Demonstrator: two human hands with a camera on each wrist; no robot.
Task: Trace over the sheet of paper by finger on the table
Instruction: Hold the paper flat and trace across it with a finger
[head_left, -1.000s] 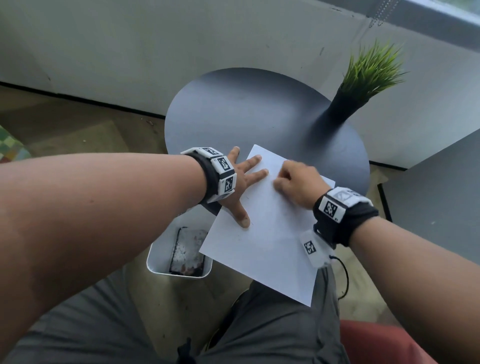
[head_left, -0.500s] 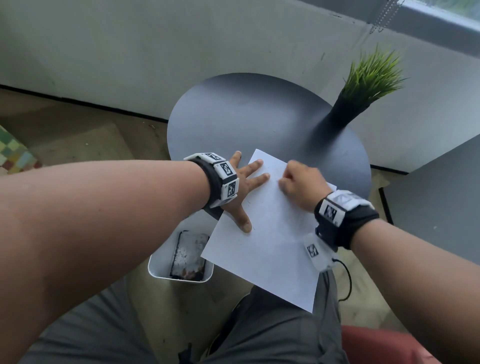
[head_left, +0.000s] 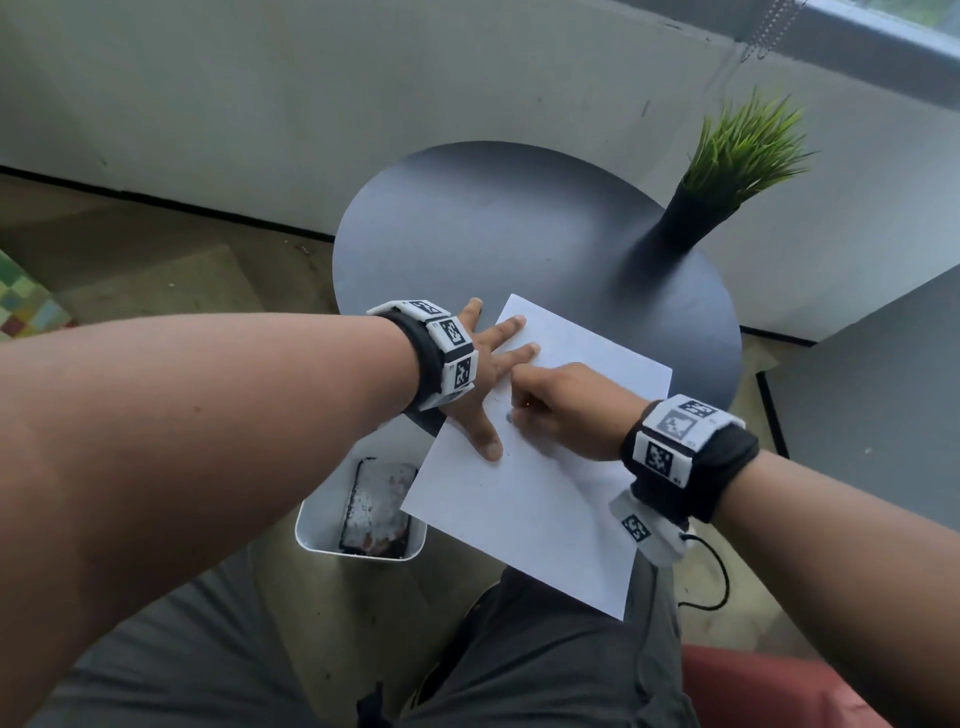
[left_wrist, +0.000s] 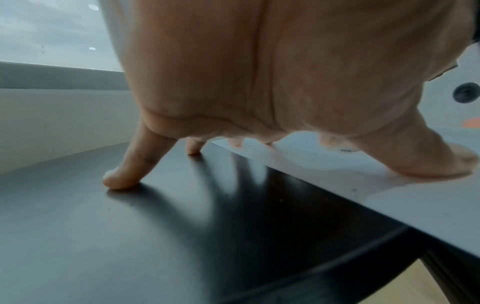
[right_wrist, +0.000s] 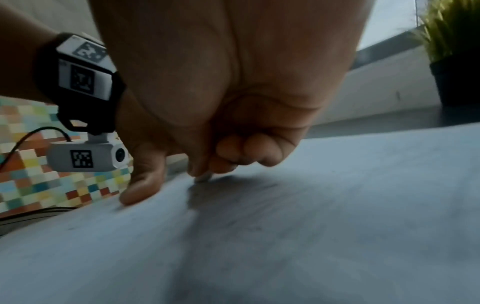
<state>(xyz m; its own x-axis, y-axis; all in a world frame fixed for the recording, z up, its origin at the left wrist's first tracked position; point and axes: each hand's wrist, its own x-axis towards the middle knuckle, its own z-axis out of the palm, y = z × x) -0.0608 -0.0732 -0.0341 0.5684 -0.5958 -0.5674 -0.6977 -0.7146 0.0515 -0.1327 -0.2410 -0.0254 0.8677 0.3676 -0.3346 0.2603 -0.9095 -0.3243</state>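
Observation:
A white sheet of paper (head_left: 545, 499) lies on the round dark table (head_left: 493, 234), its near part hanging over the table's front edge. My left hand (head_left: 491, 374) lies flat with fingers spread on the sheet's left edge. Its thumb (left_wrist: 441, 160) presses the paper (left_wrist: 363, 185) and its little finger (left_wrist: 119, 179) rests on the table (left_wrist: 130, 236). My right hand (head_left: 566, 410) is curled, one fingertip (right_wrist: 202, 178) touching the paper (right_wrist: 324, 226) close to the left thumb (right_wrist: 140, 191). Neither hand holds anything.
A green plant in a black vase (head_left: 691, 218) stands at the table's back right. Below the table's left edge, a white bin (head_left: 317, 525) on the floor holds a dark flat object (head_left: 376, 506). A grey surface (head_left: 883, 389) lies to the right, a pale wall behind.
My right hand has slid left and toward me across the paper, ending close to the left thumb. The left hand has kept its place on the sheet.

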